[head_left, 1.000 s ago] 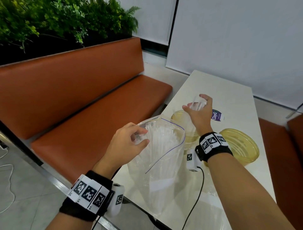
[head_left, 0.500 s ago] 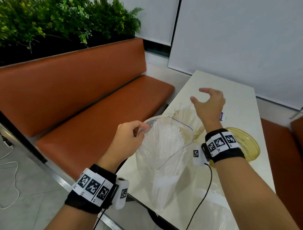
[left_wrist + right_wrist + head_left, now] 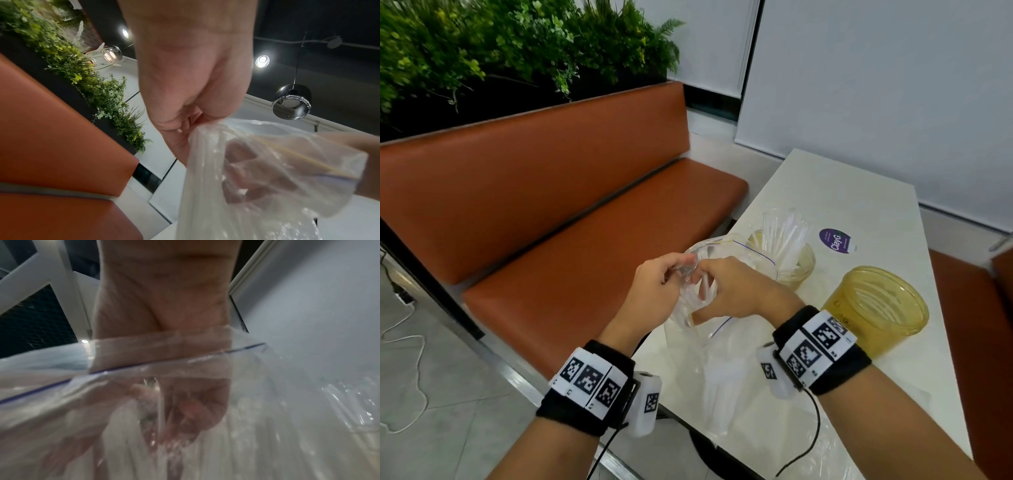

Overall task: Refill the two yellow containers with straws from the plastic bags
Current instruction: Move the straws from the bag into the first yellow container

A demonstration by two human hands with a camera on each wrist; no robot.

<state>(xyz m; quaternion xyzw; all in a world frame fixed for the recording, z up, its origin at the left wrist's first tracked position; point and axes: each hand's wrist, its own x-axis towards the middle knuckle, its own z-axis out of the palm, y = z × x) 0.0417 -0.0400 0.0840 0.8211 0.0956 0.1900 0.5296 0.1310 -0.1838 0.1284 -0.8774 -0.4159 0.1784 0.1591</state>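
A clear zip bag (image 3: pixel 717 373) of white straws stands upright on the white table (image 3: pixel 859 192). My left hand (image 3: pixel 683 272) pinches the bag's rim (image 3: pixel 197 129) on its left side. Reaching down into the bag's mouth, my right hand (image 3: pixel 710 291) has its fingers curled round a few straws (image 3: pixel 160 404). Through the plastic in the left wrist view the right fingers (image 3: pixel 246 170) show as a blur. The far yellow container (image 3: pixel 803 263) holds a loose bunch of straws (image 3: pixel 784 236). The near yellow container (image 3: pixel 876 308), to my right, has nothing visible inside it.
A purple round sticker (image 3: pixel 837 241) lies on the table behind the containers. An orange bench (image 3: pixel 585 240) runs along the table's left side, with plants behind it. More crumpled clear plastic (image 3: pixel 825 455) lies at the table's near edge. A second orange seat (image 3: pixel 969 308) is at the right.
My right hand let its straws go into the far container, then came back and down into the bag's mouth. The left hand kept hold of the rim.
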